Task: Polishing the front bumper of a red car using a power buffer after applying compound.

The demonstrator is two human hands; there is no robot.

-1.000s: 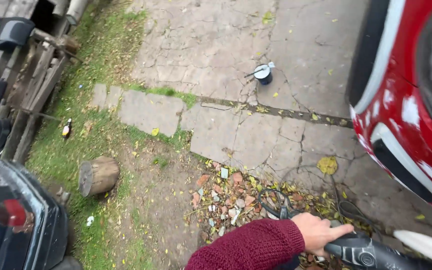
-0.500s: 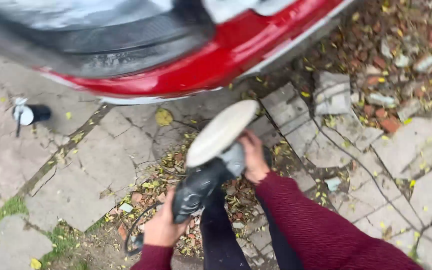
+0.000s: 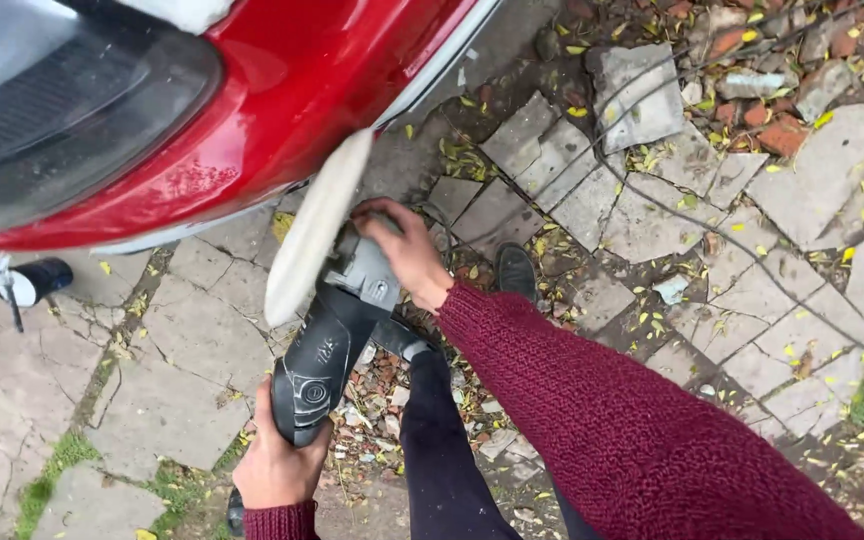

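I am looking straight down at my own two hands, which hold a handheld polishing machine (image 3: pixel 337 335) against a red car (image 3: pixel 252 110).

My left hand (image 3: pixel 277 460) is at the bottom of the view, fingers curled tight around the rear end of the machine's black body, so the grip is fully closed on it. My right hand (image 3: pixel 407 250) is higher up, wrapped over the grey head of the machine; the fingers curve down around it, though I cannot tell whether they close on a side handle or on the housing itself, since the hand hides that part. Both arms wear a dark red knitted sleeve (image 3: pixel 622 420).

The machine runs on a slant from lower left to upper right. At its front is a round cream-white polishing pad (image 3: pixel 317 225), seen nearly edge-on, with its upper end touching the lower edge of the red car body, just below a dark lamp (image 3: pixel 62 110).

Below me are my dark trouser leg (image 3: pixel 442 440) and a black shoe (image 3: pixel 517 270) on cracked grey paving stones (image 3: pixel 202 340) scattered with yellow leaves. A small dark bottle with a white end (image 3: pixel 32 282) lies on the paving at the left, well apart from the machine. A thin cable (image 3: pixel 712 235) trails across the stones to the right.
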